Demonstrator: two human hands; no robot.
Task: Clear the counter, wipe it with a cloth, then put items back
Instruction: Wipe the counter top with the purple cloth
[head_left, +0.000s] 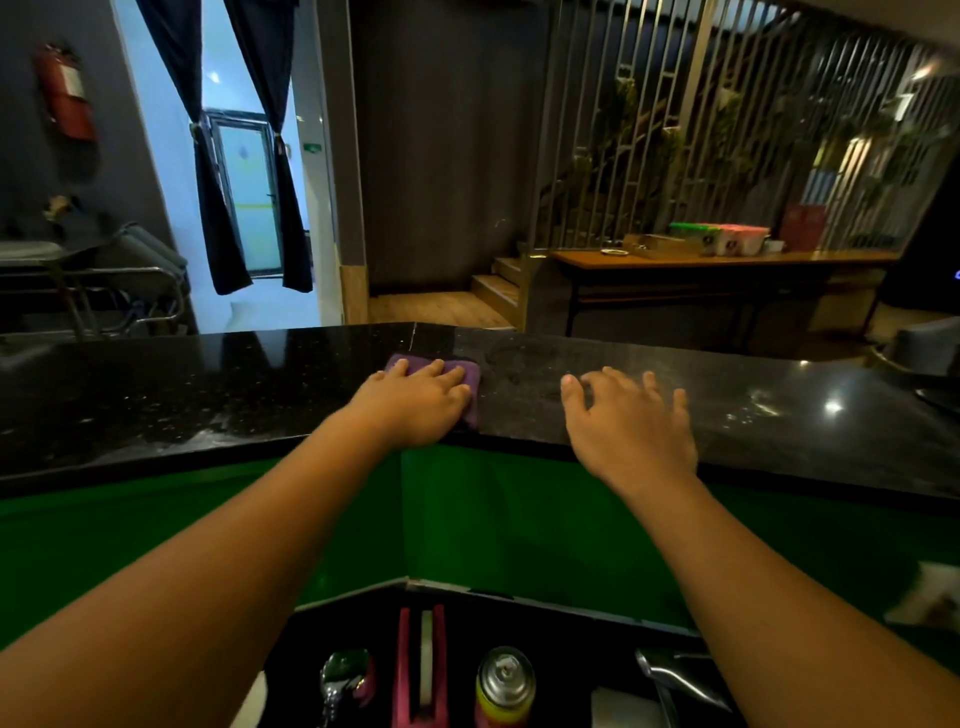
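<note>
A black polished stone counter (208, 384) runs across the view, bending at a seam in the middle. On it, just left of the seam's near end, lies a folded purple cloth (470, 375). My left hand (415, 402) lies flat on the cloth, fingers spread over its top, pressing it to the counter. My right hand (628, 421) rests palm down on the bare counter to the right of the cloth, fingers apart, holding nothing. Faint wet streaks and ring marks (524, 358) show on the stone beyond my right hand.
Below the counter, against a green panel (467, 519), a lower shelf holds a spray can (505, 686), a pink holder (420, 670), a metal spoon (337, 680) and a metal tap (675, 675). A wooden table (722, 260) with boxes stands at the back right.
</note>
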